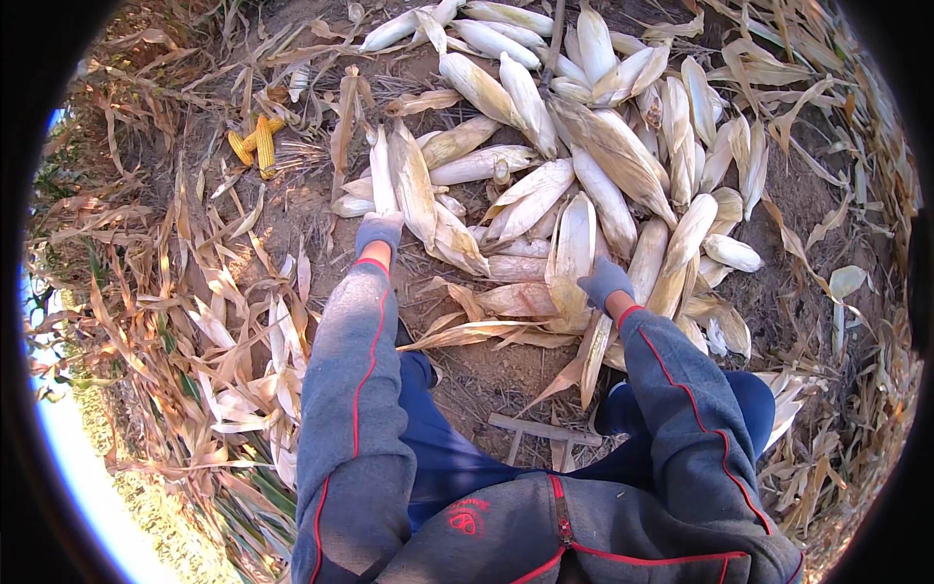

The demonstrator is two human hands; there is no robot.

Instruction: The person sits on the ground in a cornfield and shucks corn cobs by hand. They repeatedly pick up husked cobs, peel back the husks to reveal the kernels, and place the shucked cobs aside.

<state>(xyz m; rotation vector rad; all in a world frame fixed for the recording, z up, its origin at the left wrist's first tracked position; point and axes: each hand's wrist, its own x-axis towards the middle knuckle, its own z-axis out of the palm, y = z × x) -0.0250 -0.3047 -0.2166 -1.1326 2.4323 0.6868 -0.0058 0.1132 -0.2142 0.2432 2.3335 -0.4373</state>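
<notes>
My left hand [379,232], in a grey glove, is closed at the lower end of a slim, pale-husked ear of corn [381,175] on the left side of a heap. A broader husked ear [412,182] lies just right of it. Curled at the heap's near side, my right hand [608,283] is gloved too, its thumb against an upright husked ear [573,248]. Its fingers are partly hidden, so a grip cannot be made out. Below that hand hangs a narrow, partly opened husk [597,358]. The heap holds several more ears in dry husks [620,153].
Three bare yellow cobs [264,146] rest on soil at the far left. A wooden stick [556,44] sticks out of the heap's top. Loose husks [281,350] and dry stalks [875,219] lie along both sides. Between my legs is a small wooden frame [543,429].
</notes>
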